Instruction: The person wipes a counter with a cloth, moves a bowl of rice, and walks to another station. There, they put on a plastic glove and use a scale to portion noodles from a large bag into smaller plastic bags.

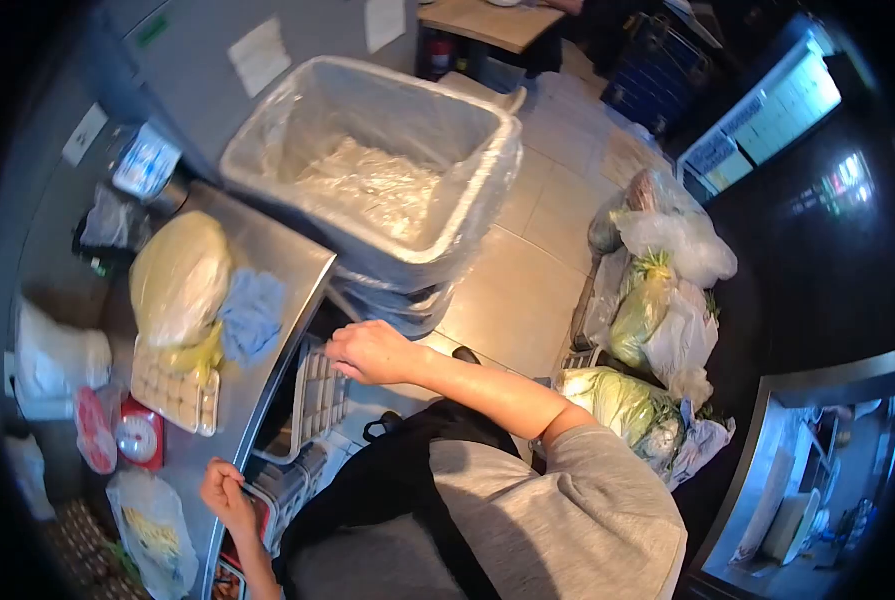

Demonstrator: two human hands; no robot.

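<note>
My right hand (372,352) is closed at the upper end of a pale lattice-sided plastic crate (317,400), its fingers curled at the crate's edge. The crate stands tilted beside the steel counter (277,235), partly under its edge. My left hand (228,494) is curled into a loose fist by the counter's front edge, with nothing visible in it. Below it are more crates (292,490) and a red-edged container (260,515), partly hidden by my arm and body.
On the counter lie a yellowish bag (180,275), a blue cloth (252,315), an egg-tray-like tray (172,390) and a red scale (141,437). A lined bin (367,250) stands ahead. Bagged vegetables (642,320) line the right wall; a person (607,20) is at the back.
</note>
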